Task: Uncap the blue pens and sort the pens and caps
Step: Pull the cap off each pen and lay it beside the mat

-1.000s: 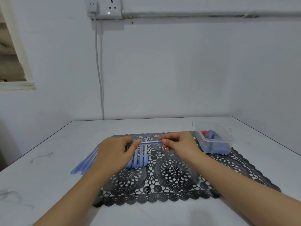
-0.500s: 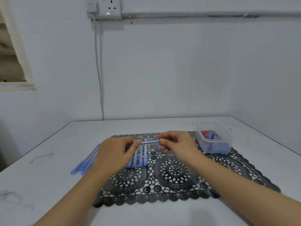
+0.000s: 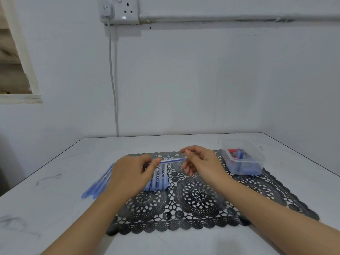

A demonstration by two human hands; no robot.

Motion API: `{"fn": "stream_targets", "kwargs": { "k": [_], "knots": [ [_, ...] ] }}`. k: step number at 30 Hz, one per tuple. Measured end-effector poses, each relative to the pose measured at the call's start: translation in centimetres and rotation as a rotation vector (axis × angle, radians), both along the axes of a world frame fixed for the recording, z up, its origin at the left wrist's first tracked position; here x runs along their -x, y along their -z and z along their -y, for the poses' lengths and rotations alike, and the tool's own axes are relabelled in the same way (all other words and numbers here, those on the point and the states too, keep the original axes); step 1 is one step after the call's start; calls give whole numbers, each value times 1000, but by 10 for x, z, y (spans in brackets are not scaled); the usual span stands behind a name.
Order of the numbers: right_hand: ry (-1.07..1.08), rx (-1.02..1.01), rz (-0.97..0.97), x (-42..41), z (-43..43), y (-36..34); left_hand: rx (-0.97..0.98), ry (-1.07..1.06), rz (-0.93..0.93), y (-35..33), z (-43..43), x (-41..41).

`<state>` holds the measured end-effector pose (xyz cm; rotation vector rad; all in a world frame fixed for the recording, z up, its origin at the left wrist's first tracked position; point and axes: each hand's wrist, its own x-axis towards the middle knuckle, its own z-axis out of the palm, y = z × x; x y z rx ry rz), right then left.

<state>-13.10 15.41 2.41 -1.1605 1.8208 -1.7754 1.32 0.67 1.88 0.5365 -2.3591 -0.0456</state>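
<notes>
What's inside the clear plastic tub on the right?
The clear plastic tub holds small blue pieces, likely caps, and one red piece. Its cloudy wall blurs them, so the count is unclear.

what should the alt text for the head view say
A person's left hand holds a blue pen sideways over a black lace mat while the right hand pinches what looks like its cap just off the pen's end. More blue pens lie on the mat and table; a clear tub of blue and red pieces sits at right.
</notes>
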Motion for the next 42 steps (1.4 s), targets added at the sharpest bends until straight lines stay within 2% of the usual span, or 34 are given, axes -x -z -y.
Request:
{"fn": "stream_targets", "kwargs": {
  "k": [7, 13, 25, 37, 42],
  "knots": [
    [36, -90, -74, 0, 2, 4, -28, -10, -6, -2, -3, 0],
    [69, -105, -145, -6, 0, 5, -8, 53, -34, 2, -3, 1],
    [131, -140, -315, -5, -2, 2, 1, 25, -10, 1, -3, 0],
    [102, -142, -360, -3, -3, 3, -29, 29, -12, -1, -4, -1],
    [65, -68, -278, -4, -3, 5, -24, 28, -17, -2, -2, -1]
  ]
}}
